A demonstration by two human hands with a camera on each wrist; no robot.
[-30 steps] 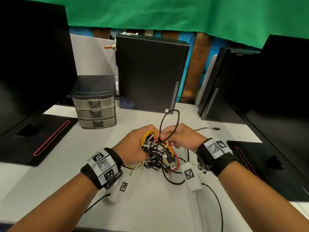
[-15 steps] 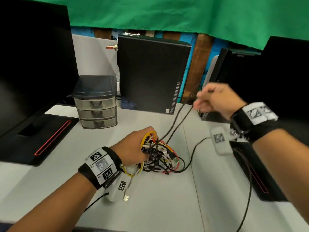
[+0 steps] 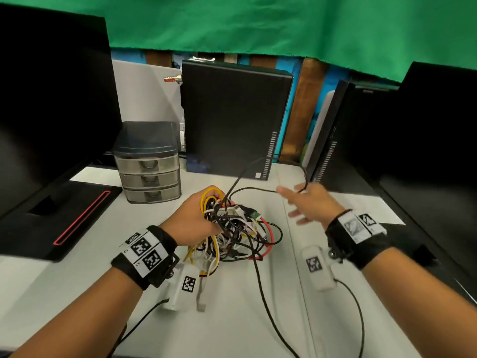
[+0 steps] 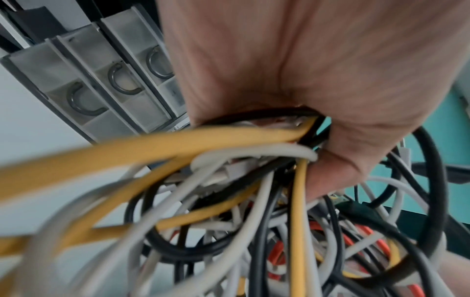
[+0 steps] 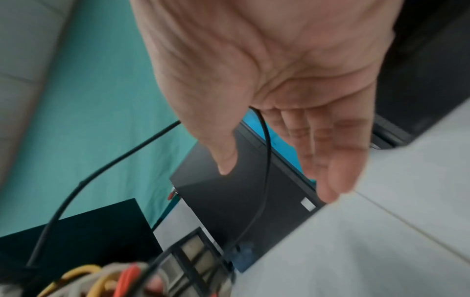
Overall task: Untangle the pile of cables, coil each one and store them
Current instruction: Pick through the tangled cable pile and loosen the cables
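**Reporter:** At the desk [image 3: 232, 319], just in front of the small drawer unit [image 3: 148, 164], what is going on with the cable pile [image 3: 232, 228]?

**Photographer:** The left hand [image 3: 192, 220] has its grip curled tight round a bunch of yellow, white and black strands, pinning the pile to the desk. My reading is that it acts as an anchor, so one lead can be drawn out without dragging the whole knot.

**Reporter:** And the other hand?

**Photographer:** The right hand [image 3: 313, 202], to the right of the drawer unit and beyond the pile, has its fingers straight and spread. A loop of the black cable [image 3: 247, 174] drapes across it between thumb and fingers; nothing is pinched. That cable arcs up from the pile towards the black computer case [image 3: 232, 120] behind the drawers, then back to the hand.

**Reporter:** So how far along?

**Photographer:** Early, I would judge. Nothing looks coiled, and all three drawers appear closed.
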